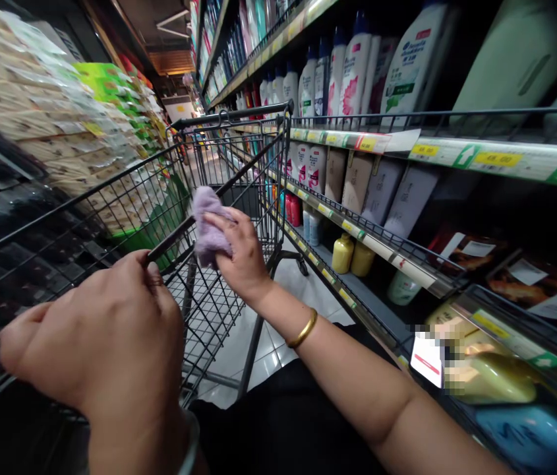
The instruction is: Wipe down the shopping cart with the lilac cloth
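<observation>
My left hand (pixel 110 323) is closed around a dark bar (pixel 172 237) of a black wire shopping cart (pixel 231 119), knuckles towards me. Farther along that bar, my right hand (pixel 244 257) holds a bunched purple cloth (pixel 207 227) against it. Its fingers press on the cloth, and part of the bar is hidden behind it. A gold bangle (pixel 302 328) circles my right wrist. Below the hands, the wire grid of the cart shows with pale floor tiles (pixel 278 343) beyond it.
Along the right run shelves (pixel 337 137) of shampoo bottles (pixel 354 72), with price strips on their edges. Stacked packs (pixel 60 142) rise on the left, close to the cart. A cart wheel (pixel 302 266) stands near the bottom shelf. A lit phone screen (pixel 426 359) shows at lower right.
</observation>
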{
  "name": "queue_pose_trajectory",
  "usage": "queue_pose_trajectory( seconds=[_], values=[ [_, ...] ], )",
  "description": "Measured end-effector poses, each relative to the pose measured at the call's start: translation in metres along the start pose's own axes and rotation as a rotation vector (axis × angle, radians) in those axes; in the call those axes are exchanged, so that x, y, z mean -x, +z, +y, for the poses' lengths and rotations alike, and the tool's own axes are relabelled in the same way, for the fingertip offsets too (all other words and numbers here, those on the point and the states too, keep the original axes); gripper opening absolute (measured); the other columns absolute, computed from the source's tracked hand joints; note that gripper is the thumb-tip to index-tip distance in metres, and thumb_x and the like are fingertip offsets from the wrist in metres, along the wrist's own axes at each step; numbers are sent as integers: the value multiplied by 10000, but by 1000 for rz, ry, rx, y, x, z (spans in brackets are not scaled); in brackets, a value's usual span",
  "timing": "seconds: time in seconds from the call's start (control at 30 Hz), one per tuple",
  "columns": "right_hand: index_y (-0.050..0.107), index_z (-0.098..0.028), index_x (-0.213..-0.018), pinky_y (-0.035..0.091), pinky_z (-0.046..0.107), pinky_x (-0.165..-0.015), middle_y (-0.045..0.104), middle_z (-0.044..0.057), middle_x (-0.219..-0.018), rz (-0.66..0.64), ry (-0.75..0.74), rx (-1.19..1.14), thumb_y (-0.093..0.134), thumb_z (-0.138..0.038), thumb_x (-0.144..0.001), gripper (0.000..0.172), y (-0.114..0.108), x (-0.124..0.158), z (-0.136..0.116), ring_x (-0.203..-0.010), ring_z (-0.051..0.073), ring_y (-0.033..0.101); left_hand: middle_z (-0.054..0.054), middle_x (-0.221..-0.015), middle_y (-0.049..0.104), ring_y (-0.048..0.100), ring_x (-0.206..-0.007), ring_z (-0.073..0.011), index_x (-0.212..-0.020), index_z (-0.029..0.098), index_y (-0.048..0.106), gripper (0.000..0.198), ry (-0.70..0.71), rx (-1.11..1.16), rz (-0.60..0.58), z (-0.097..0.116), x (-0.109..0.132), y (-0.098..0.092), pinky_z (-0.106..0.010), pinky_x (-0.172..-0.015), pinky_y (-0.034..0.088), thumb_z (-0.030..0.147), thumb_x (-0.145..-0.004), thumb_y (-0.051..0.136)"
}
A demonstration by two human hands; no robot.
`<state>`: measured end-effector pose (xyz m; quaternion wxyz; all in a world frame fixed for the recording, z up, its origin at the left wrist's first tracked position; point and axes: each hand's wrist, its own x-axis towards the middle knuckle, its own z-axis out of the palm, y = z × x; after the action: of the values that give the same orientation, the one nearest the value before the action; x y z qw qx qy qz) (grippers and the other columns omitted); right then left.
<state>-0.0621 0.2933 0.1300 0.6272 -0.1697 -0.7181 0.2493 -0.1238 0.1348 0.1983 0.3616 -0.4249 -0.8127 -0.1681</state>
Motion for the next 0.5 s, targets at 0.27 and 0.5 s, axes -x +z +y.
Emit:
queue_pose_trajectory(
  seconds=[0.27,0.5],
  values=[
    [617,-220,-1322,386,380,-1241,473,95,-1417,73,329,-82,556,-64,-793,555,10,17,-8,-1359,212,504,-38,-766,478,418,-730,-245,-1162,163,632,497,43,-133,-29,10,3,1,-416,-717,223,406,-1004,227],
    [602,-201,-1373,375,404,-1248,452,127,-1421,-17,266,32,575,-76,-796,591,9,35,18,-1390,243,474,-61,-783,536,467,-732,-246,-1140,129,648,484,46,-144,-28,11,1,3,-403,-702,228,359,-994,248]
  ],
)
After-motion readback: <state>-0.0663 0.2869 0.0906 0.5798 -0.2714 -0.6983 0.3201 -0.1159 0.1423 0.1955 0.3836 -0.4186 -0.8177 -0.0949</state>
